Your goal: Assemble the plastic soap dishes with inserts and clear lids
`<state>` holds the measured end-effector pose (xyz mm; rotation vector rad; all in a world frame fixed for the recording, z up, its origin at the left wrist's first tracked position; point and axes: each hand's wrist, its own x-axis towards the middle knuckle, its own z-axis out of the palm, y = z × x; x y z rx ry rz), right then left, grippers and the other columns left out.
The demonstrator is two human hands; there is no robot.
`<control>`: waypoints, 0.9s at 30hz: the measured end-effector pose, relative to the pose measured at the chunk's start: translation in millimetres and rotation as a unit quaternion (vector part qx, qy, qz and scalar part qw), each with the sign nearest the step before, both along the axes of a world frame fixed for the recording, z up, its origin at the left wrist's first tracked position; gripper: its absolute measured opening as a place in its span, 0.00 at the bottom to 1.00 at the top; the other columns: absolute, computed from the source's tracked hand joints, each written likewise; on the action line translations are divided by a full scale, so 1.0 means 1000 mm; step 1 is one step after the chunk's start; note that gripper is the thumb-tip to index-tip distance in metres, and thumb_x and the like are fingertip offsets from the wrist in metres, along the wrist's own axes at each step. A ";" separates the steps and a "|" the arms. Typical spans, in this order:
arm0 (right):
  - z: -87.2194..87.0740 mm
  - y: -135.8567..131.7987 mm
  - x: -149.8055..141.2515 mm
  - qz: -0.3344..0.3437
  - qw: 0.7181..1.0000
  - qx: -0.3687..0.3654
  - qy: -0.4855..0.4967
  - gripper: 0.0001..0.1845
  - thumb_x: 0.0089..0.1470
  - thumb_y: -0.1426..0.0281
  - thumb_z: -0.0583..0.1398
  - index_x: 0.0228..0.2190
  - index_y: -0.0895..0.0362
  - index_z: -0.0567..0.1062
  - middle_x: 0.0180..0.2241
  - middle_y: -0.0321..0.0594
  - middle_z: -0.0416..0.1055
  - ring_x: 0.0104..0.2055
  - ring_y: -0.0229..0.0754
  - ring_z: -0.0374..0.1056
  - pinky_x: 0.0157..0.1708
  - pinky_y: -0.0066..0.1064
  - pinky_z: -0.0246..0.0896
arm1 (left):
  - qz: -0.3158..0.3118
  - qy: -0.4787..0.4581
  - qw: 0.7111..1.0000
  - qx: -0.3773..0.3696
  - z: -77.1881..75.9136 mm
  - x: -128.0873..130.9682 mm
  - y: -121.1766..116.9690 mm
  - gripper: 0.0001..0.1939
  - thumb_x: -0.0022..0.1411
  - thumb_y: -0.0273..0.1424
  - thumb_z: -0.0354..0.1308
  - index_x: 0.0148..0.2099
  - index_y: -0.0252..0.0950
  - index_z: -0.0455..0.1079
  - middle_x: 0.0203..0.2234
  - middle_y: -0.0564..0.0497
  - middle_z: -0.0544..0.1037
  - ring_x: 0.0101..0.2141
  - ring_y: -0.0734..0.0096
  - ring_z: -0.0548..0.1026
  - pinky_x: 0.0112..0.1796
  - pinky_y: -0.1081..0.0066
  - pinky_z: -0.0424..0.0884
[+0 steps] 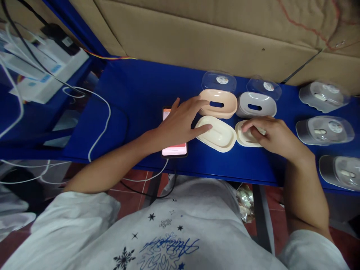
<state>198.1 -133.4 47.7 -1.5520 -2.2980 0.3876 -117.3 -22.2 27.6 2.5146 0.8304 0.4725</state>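
Note:
My left hand (182, 122) lies above a lit phone (174, 149) with its fingers stretched out. Its fingertips reach a cream oval dish (218, 135) and the rim of a peach oval tray (222, 104). My right hand (274, 135) rests palm down on a second cream dish (244, 137), fingers curled over it. Behind that stands a grey oval tray (257, 105). Two clear lids (219, 80) (264, 87) lie at the back.
Three closed grey soap boxes with clear lids (323, 95) (324, 130) (340, 172) line the right side of the blue table (140, 97). A cardboard wall (210, 33) stands behind. White cables (98, 123) and white boxes (45, 67) lie at the left.

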 end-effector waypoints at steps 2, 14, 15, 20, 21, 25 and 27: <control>0.000 0.000 -0.002 -0.020 0.999 0.040 -0.007 0.12 0.71 0.66 0.54 0.44 0.47 0.78 0.47 0.40 0.83 0.51 0.53 0.80 0.54 0.50 0.72 | -0.050 0.000 0.998 0.039 0.000 -0.001 -0.001 0.36 0.69 0.44 0.67 0.73 0.44 0.61 0.76 0.34 0.58 0.75 0.40 0.57 0.71 0.25 0.44; -0.015 0.008 0.005 -0.059 0.994 0.070 -0.059 0.22 0.72 0.59 0.55 0.62 0.49 0.74 0.66 0.48 0.74 0.71 0.60 0.67 0.69 0.58 0.58 | -0.164 0.033 0.969 0.180 -0.011 -0.001 -0.005 0.08 0.72 0.36 0.62 0.40 0.40 0.78 0.55 0.43 0.79 0.65 0.46 0.71 0.72 0.24 0.44; -0.015 0.008 0.003 -0.055 0.995 0.063 -0.054 0.22 0.72 0.60 0.55 0.63 0.47 0.73 0.66 0.46 0.74 0.71 0.60 0.67 0.69 0.60 0.58 | -0.162 0.033 0.969 0.182 -0.013 -0.001 -0.004 0.08 0.73 0.36 0.62 0.39 0.41 0.78 0.53 0.43 0.80 0.64 0.46 0.72 0.71 0.24 0.44; -0.014 0.007 -0.001 -0.061 0.996 0.048 -0.049 0.22 0.72 0.59 0.54 0.64 0.41 0.73 0.66 0.40 0.74 0.70 0.60 0.68 0.68 0.64 0.59 | -0.136 0.025 0.968 0.209 -0.015 0.001 -0.005 0.10 0.72 0.39 0.63 0.38 0.41 0.76 0.49 0.46 0.80 0.61 0.49 0.74 0.70 0.26 0.49; -0.014 0.007 -0.001 -0.062 0.996 0.052 -0.048 0.22 0.72 0.59 0.55 0.64 0.42 0.73 0.66 0.41 0.74 0.70 0.60 0.68 0.68 0.64 0.60 | -0.130 0.024 0.969 0.209 -0.014 0.001 -0.006 0.10 0.72 0.39 0.63 0.38 0.41 0.76 0.49 0.46 0.80 0.60 0.49 0.74 0.70 0.27 0.49; -0.012 0.009 -0.007 -0.055 0.994 0.082 -0.045 0.24 0.73 0.60 0.54 0.67 0.42 0.69 0.68 0.42 0.72 0.70 0.61 0.68 0.68 0.64 0.61 | -0.125 0.028 0.972 0.194 -0.011 0.000 -0.007 0.09 0.72 0.38 0.63 0.40 0.41 0.77 0.51 0.45 0.80 0.60 0.49 0.73 0.70 0.28 0.49; -0.010 0.013 -0.015 -0.047 0.994 0.078 -0.057 0.26 0.74 0.61 0.53 0.69 0.38 0.66 0.71 0.38 0.68 0.72 0.60 0.65 0.69 0.64 0.60 | -0.128 0.026 0.976 0.174 -0.010 -0.001 -0.006 0.07 0.71 0.38 0.65 0.42 0.41 0.78 0.53 0.44 0.80 0.61 0.47 0.72 0.71 0.27 0.47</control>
